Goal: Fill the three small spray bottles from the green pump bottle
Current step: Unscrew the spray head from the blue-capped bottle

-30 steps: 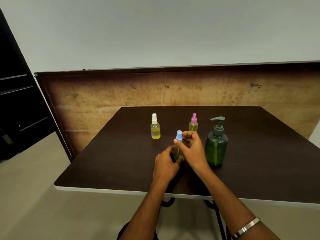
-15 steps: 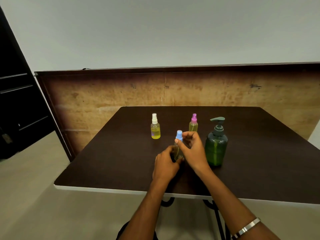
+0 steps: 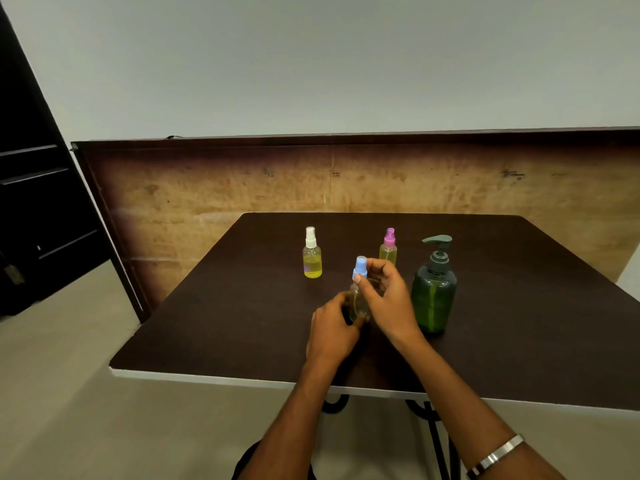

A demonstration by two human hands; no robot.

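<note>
Glossy translucent plastic pump bottle (image 3: pixel 433 299) — matt dark table (image 3: pixel 214 327).

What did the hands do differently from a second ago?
Almost nothing. The right hand still pinches the blue cap of the small bottle, its fingers only slightly shifted; the left hand keeps holding the bottle's base. The white-capped bottle, pink-capped bottle and green pump bottle have not moved.
</note>
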